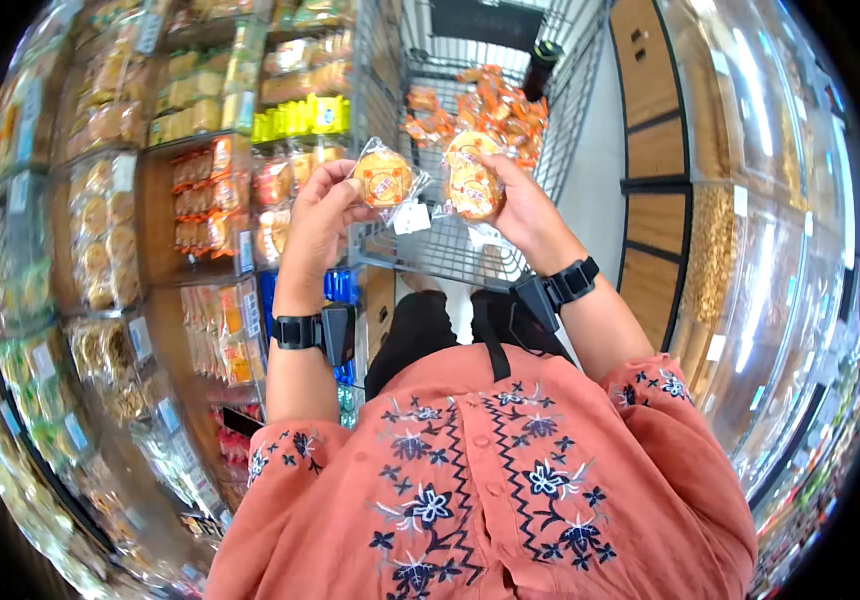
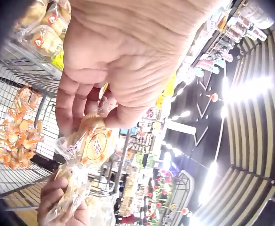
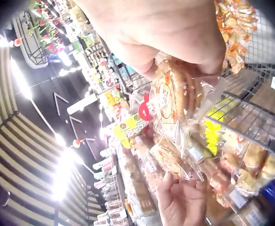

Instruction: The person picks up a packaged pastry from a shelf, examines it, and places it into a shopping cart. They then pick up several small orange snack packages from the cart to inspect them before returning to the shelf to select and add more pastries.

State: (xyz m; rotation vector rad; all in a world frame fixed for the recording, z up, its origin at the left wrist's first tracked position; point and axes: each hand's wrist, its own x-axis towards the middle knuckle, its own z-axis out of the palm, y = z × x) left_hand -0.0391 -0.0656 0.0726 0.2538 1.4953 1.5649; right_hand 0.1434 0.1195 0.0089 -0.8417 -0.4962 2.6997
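Note:
My left hand (image 1: 325, 222) pinches a clear packet of round cookies (image 1: 386, 180) by its edge, thumb across the wrapper. In my right hand (image 1: 533, 222) is a second clear cookie packet (image 1: 473, 192), the thumb over its top. Both packets have orange printing and are held up side by side above the near end of a shopping cart (image 1: 578, 105). The left wrist view shows the printed face of the left packet (image 2: 99, 145). From the right wrist, the right packet (image 3: 168, 96) is seen edge-on with several cookies stacked inside.
Several orange-wrapped packets (image 1: 495, 108) lie in the cart, with a dark bottle (image 1: 542, 68) at its far right. Shelves of bagged baked goods (image 1: 105, 225) line the left. Clear-fronted bins (image 1: 715, 240) stand along the right, past a strip of pale floor (image 1: 600, 180).

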